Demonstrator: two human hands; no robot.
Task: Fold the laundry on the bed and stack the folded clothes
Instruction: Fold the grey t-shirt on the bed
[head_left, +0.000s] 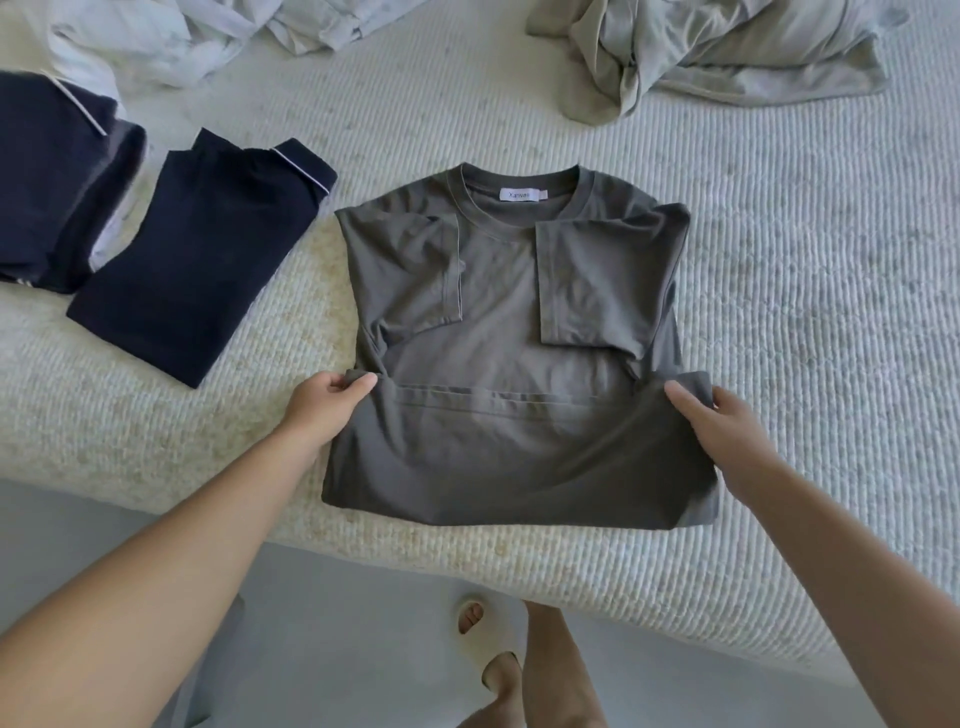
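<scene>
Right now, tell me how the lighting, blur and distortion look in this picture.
Head view: soft, even light, no glare; faint shadow under the grey T-shirt; wide-angle bowing curves the bed edge; dark folded clothes at the left edge smear slightly; left hand and right hand look sharp.

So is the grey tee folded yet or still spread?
Partly folded: the grey tee has both sleeves turned in, and the left hand and right hand pinch its hem, doubled over.

T-shirt (511, 364) right of folded trousers (202, 249)
</scene>
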